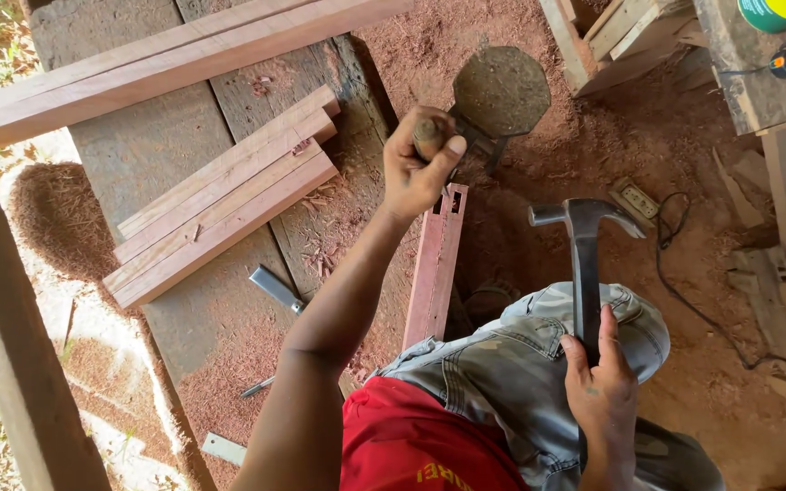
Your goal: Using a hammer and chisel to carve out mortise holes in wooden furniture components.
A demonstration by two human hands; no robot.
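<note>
Head view. Left hand [418, 164] is fisted tight around the rounded wooden handle of a chisel [428, 138], thumb pressed along it, tool set on the top end of a long reddish wooden rail with cut mortise slots [435, 268]. Right hand [600, 382], at 4 o'clock from the left, grips the dark shaft of a steel claw hammer [584, 245], head raised, apart from the chisel. Stacked reddish planks [225, 205] lie at 9 o'clock on the grey workbench [166, 136]. Red sawdust covers the ground [684, 155].
</note>
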